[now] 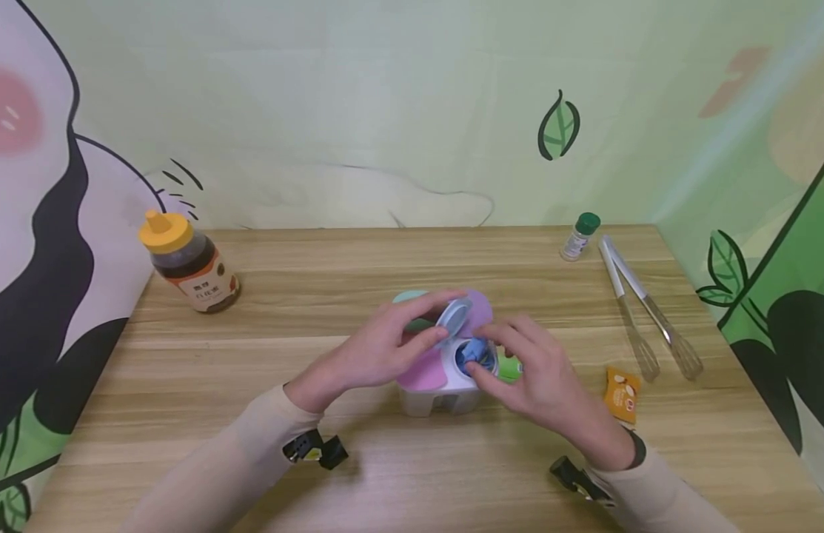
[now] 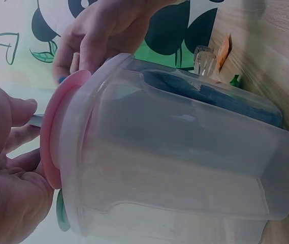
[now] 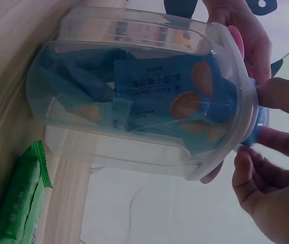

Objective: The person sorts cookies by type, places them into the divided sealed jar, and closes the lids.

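Observation:
A clear plastic container (image 1: pixel 418 403) with several compartments and pink, purple and green lids stands mid-table. My left hand (image 1: pixel 385 337) pinches its raised pale blue lid (image 1: pixel 454 318) between thumb and fingers, tilted up over a round opening. At that opening, my right hand (image 1: pixel 551 377) pinches a blue snack packet (image 1: pixel 474 349) with thumb and fingertips. Through the wall in the right wrist view, more blue packets (image 3: pixel 159 91) fill the compartment below. From the left wrist view, the pink lid (image 2: pixel 53 137) covers the nearer compartment.
A green packet (image 1: pixel 510 368) lies just right of the container, partly behind my right hand. Farther right are an orange snack packet (image 1: pixel 622 396) and metal whisks (image 1: pixel 641 296). A green-capped spice jar (image 1: pixel 578 240) stands behind; a yellow-capped honey bottle (image 1: pixel 201 277) stands left.

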The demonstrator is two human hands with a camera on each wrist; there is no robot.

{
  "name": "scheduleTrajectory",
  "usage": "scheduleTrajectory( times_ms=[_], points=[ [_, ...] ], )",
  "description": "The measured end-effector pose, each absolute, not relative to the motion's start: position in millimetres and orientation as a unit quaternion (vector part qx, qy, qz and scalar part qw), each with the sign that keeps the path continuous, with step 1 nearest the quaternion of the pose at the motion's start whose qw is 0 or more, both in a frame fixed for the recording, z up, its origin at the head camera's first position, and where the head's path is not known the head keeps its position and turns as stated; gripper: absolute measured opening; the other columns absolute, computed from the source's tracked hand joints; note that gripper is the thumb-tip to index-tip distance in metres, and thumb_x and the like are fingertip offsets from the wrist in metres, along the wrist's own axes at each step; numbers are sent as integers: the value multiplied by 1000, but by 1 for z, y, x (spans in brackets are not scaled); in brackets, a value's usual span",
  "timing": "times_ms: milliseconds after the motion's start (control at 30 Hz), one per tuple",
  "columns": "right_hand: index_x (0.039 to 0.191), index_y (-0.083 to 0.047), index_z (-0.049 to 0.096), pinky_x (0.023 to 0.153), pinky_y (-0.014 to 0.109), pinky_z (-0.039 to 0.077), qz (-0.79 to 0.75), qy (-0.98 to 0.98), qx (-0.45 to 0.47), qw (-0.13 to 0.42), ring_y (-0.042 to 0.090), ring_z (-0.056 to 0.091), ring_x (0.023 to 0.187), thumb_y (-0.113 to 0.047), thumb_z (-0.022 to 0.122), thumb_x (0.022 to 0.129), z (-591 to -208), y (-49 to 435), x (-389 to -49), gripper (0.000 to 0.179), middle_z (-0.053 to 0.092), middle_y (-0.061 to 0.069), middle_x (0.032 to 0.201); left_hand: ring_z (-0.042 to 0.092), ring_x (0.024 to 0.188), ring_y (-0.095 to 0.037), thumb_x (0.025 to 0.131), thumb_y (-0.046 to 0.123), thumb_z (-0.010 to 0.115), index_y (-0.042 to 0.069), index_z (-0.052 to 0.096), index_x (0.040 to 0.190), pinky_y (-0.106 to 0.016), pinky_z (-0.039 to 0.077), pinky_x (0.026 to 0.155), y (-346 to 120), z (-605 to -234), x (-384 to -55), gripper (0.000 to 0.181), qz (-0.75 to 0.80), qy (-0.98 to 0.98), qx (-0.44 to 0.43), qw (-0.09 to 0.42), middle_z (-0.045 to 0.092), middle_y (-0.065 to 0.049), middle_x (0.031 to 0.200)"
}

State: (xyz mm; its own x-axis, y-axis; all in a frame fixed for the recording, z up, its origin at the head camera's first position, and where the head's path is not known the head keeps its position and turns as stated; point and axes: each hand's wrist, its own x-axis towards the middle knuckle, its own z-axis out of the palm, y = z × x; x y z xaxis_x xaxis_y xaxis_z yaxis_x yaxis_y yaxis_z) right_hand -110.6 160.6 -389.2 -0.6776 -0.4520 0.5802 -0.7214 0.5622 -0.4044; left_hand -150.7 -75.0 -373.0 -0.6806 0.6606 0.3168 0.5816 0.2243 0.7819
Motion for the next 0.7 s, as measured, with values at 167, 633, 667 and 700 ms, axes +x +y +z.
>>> scheduleTrajectory(
  times_ms=[167, 633, 667, 700],
  points=[
    [106, -6, 70, 71, 33, 57, 321, -862, 338, 197, 18, 61, 91, -25, 80, 79, -388, 161, -111, 34, 60, 9, 113, 55, 124, -14, 100, 13, 54, 12, 44, 146, -28, 50, 98, -75, -373, -150, 46, 479, 784, 392, 45, 54, -4, 142],
    [90, -10, 78, 71, 29, 57, 275, -849, 404, 202, 16, 61, 87, -20, 79, 80, -381, 164, -113, 15, 69, 4, 95, 56, 122, -14, 100, 13, 54, 11, 45, 146, -27, 50, 98, -75, -372, -150, 46, 484, 779, 396, 44, 55, -5, 140],
    [90, -9, 78, 70, 28, 56, 264, -850, 411, 198, 16, 60, 86, -19, 79, 80, -380, 164, -113, 14, 70, 4, 94, 56, 122, -14, 100, 13, 54, 11, 45, 146, -27, 51, 98, -75, -372, -150, 46, 484, 779, 395, 44, 55, -4, 140],
    [90, -9, 78, 70, 28, 56, 253, -852, 417, 192, 15, 60, 86, -18, 78, 81, -379, 164, -113, 13, 70, 3, 93, 57, 122, -14, 100, 13, 54, 11, 45, 146, -27, 50, 98, -75, -373, -150, 47, 484, 780, 395, 43, 55, -4, 140]
  ],
)
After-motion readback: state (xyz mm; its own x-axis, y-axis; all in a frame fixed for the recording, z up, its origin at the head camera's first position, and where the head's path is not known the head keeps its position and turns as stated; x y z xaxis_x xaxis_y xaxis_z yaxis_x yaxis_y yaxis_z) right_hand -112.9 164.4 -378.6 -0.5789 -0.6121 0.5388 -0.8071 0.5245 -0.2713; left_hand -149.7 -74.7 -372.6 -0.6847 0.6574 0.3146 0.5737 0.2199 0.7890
